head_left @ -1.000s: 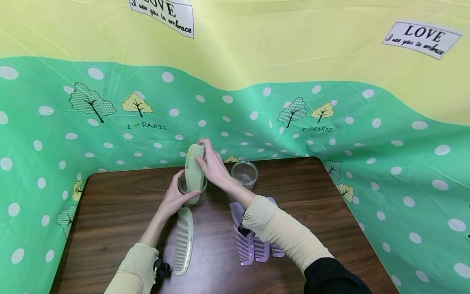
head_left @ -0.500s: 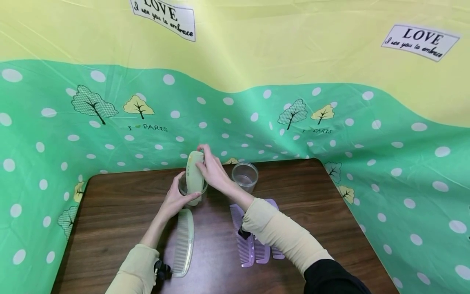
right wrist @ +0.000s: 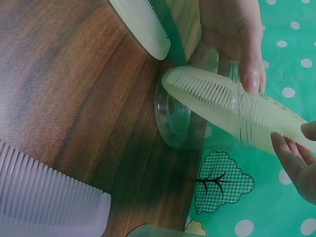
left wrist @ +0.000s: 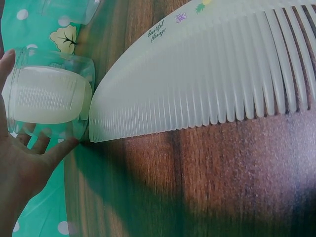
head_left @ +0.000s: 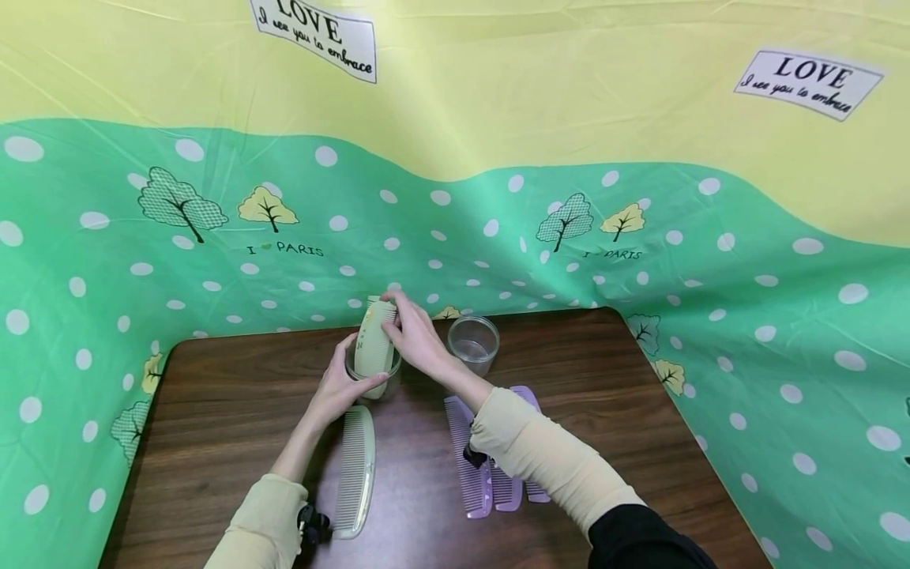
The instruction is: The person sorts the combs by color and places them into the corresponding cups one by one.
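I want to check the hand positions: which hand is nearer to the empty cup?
The right hand. It pinches the comb just left of the empty cup. The left hand grips the other cup, farther left.

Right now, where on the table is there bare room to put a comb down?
The widest bare wood lies right of the purple combs and the empty cup, out to the table edge. Another patch is left of the flat green comb. A narrow strip runs between green and purple combs. The back middle is crowded: both hands, cup with comb.
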The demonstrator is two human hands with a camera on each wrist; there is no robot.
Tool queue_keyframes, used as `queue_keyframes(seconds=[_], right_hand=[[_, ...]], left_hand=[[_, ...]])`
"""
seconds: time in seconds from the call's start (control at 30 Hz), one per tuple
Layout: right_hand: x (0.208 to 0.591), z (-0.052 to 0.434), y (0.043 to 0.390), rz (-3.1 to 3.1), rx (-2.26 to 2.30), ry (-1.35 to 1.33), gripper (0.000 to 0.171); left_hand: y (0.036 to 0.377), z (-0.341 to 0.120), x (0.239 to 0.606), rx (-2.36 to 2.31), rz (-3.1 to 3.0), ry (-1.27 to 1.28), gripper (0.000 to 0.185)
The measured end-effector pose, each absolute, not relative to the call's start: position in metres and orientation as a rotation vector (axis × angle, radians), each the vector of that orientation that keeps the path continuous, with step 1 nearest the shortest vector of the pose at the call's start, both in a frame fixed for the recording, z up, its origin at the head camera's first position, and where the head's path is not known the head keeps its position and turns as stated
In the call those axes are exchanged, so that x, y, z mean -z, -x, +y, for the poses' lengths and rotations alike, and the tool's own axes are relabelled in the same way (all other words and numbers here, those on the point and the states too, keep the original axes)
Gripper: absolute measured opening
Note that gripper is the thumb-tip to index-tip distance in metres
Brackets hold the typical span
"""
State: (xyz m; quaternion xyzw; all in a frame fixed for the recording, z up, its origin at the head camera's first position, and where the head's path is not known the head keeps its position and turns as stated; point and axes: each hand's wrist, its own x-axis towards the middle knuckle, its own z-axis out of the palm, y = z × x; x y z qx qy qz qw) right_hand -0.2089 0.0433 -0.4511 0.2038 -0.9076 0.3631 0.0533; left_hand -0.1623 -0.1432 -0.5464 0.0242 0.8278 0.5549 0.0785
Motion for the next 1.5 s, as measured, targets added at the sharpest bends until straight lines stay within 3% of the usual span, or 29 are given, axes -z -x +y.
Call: queue_keyframes(seconds=[0.83, 1.5], right_hand=[[0.47, 0.061, 0.182, -2.687, -1.286, -0.477, 0.052], [0.494, 0.07, 0.152, -2.664, -1.345, -0.386, 0.046]], left_hand=[[0.162, -0.143, 0.549, -1.678, 2.474, -0.074, 0.103], [0.162, -0.142, 0.55, -1.681, 2.49, -0.07, 0.105]])
